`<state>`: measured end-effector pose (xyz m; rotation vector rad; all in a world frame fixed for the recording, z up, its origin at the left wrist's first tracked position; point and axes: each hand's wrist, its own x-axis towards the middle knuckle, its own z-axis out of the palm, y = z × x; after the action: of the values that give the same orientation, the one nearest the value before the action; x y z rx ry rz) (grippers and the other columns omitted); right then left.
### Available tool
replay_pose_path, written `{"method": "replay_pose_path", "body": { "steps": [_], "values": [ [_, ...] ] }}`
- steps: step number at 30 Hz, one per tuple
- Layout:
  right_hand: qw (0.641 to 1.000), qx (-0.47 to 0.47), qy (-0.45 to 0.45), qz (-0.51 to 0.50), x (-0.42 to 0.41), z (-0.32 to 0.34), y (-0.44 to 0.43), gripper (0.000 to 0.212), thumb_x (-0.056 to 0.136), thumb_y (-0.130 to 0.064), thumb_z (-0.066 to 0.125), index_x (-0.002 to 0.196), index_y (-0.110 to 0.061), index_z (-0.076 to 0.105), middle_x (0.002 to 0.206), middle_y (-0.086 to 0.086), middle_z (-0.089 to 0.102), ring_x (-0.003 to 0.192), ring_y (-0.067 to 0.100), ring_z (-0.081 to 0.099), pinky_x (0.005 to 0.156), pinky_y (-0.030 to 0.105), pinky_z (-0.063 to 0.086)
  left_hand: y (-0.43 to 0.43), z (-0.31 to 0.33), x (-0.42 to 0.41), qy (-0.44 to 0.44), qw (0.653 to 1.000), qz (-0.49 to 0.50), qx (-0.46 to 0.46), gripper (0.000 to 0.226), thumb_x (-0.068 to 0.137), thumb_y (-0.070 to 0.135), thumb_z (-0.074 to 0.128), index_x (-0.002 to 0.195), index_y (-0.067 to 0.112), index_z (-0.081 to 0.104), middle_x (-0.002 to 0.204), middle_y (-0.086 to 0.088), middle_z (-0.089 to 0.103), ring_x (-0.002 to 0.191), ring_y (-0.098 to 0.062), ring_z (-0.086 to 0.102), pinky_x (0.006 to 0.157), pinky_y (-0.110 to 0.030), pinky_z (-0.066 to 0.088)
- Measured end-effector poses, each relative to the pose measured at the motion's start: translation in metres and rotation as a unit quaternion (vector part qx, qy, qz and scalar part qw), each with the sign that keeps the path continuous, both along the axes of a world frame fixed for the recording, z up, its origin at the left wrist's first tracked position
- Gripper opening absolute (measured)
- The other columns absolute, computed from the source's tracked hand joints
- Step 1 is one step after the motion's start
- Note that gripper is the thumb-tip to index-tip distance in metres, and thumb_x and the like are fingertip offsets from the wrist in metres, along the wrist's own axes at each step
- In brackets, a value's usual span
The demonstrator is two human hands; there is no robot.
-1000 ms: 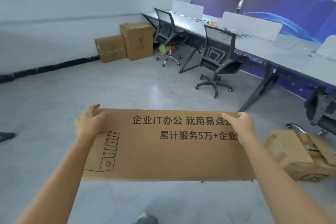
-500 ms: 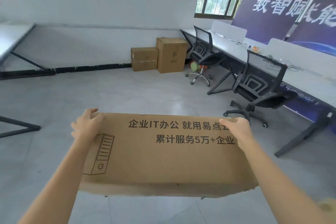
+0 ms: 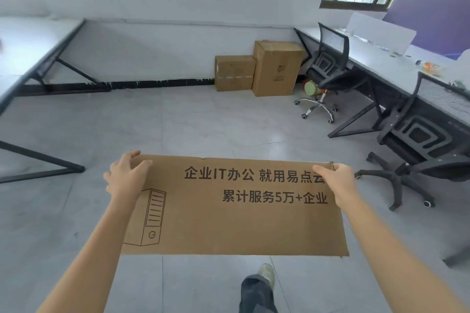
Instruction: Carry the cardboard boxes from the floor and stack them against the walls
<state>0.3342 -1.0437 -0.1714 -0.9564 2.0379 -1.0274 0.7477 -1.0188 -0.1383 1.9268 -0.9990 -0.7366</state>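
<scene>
I carry a flattened brown cardboard box with black printed text and a tower drawing, held out flat in front of me above the floor. My left hand grips its far left corner and my right hand grips its far right corner. Against the far white wall stand two more cardboard boxes side by side: a low one and a taller one to its right.
A long desk with two black mesh office chairs runs along the right. Another desk with black legs is on the left. A green round object lies under the near chair. Grey tiled floor stretches ahead.
The view has swung left, so the two boxes by the wall now lie ahead to the right. The crumpled box on the floor at right has left the view. I step forward.
</scene>
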Motion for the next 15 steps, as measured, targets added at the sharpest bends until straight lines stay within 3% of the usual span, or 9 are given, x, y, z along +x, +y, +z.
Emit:
{"method": "replay_pose_path", "body": {
  "steps": [4, 8, 12, 15],
  "values": [
    [1.000, -0.007, -0.014, 0.016, -0.019, -0.008, -0.085, 0.055, 0.071, -0.035, 0.073, 0.113, -0.001, 0.060, 0.109, 0.014, 0.063, 0.098, 0.031, 0.062, 0.081, 0.039, 0.053, -0.074, 0.001, -0.020, -0.019, 1.000, 0.013, 0.010, 0.041, 0.091, 0.026, 0.051, 0.131, 0.025, 0.049, 0.139, -0.014, 0.040, 0.134, -0.027, 0.018, 0.111, -0.050, 0.021],
    [0.999, -0.002, -0.017, 0.035, -0.041, -0.003, -0.171, 0.023, 0.071, -0.026, 0.072, 0.078, -0.006, 0.062, 0.092, 0.015, 0.065, 0.090, 0.031, 0.062, 0.071, 0.033, 0.045, -0.151, 0.003, -0.049, -0.021, 0.998, 0.038, 0.037, 0.038, 0.092, 0.029, 0.049, 0.130, 0.024, 0.051, 0.137, -0.013, 0.043, 0.135, -0.027, 0.018, 0.110, -0.047, 0.019],
    [0.998, 0.026, 0.002, 0.058, -0.068, -0.004, -0.253, 0.052, 0.046, -0.046, 0.065, 0.082, -0.010, 0.065, 0.099, 0.016, 0.064, 0.097, 0.032, 0.061, 0.079, 0.039, 0.050, -0.213, 0.003, -0.074, 0.003, 0.998, 0.057, 0.028, 0.035, 0.092, 0.025, 0.049, 0.127, 0.020, 0.054, 0.132, -0.012, 0.050, 0.133, -0.030, 0.020, 0.111, -0.047, 0.019],
    [0.997, 0.031, -0.002, 0.071, -0.082, -0.014, -0.315, 0.053, 0.039, -0.048, 0.061, 0.080, -0.014, 0.063, 0.105, 0.012, 0.062, 0.101, 0.029, 0.058, 0.081, 0.040, 0.050, -0.251, -0.002, -0.082, 0.026, 0.994, 0.099, 0.027, 0.032, 0.092, 0.025, 0.050, 0.124, 0.019, 0.055, 0.126, -0.007, 0.053, 0.134, -0.030, 0.022, 0.111, -0.046, 0.023]
  ]
}}
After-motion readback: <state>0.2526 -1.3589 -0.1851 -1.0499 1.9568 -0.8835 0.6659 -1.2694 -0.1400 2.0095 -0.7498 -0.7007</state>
